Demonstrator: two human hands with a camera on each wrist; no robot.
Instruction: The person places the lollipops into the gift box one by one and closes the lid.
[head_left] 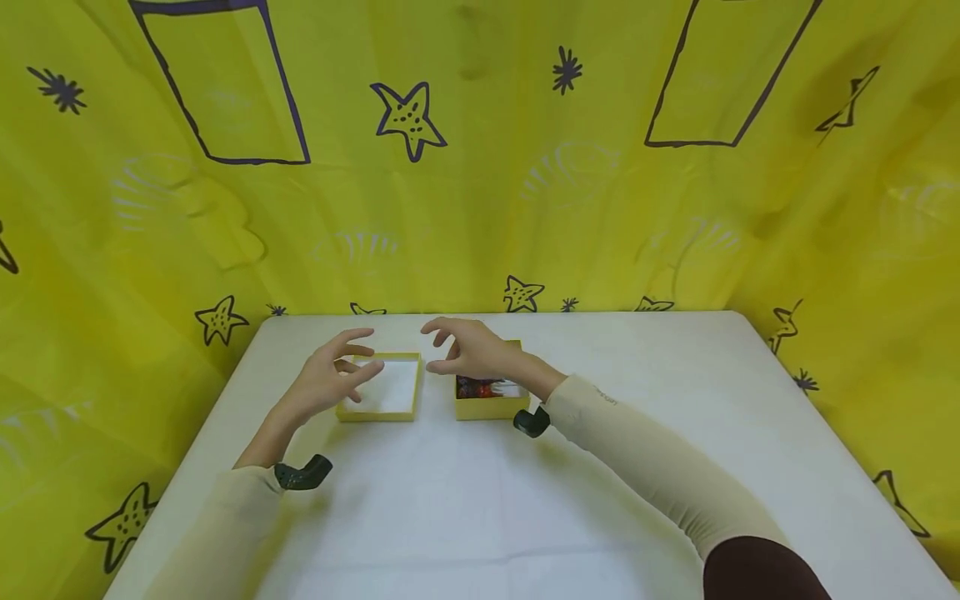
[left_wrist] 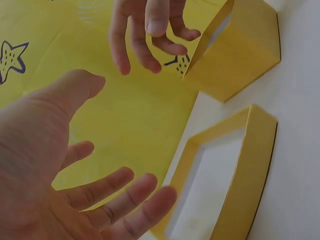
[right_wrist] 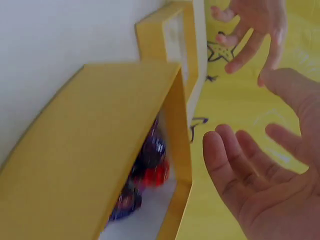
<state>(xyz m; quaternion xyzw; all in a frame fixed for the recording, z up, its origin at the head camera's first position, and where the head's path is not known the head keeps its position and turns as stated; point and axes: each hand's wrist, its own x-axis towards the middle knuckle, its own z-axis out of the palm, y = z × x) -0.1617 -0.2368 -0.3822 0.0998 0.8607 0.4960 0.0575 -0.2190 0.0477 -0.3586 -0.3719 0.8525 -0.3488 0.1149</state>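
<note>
My left hand [head_left: 321, 382] hovers over the left side of a shallow yellow tray-like box part [head_left: 416, 392] with a white inside. Its fingers are spread and loosely bent, holding nothing. To the right stands a deeper yellow box [head_left: 491, 409], open at the top. Several shiny red and dark pieces [right_wrist: 154, 150] lie in it on a white bottom, as the right wrist view shows. Over this box my right hand [head_left: 480, 350] is raised, empty, fingers apart and pointing left. It hides part of the box in the head view. Both palms face each other across a gap.
A white table [head_left: 450, 500] carries both box parts near its far edge. Yellow curtain [head_left: 480, 208] with drawn stars hangs behind and at both sides. A small dark device [head_left: 303, 473] is strapped to the left wrist, another [head_left: 532, 422] to the right.
</note>
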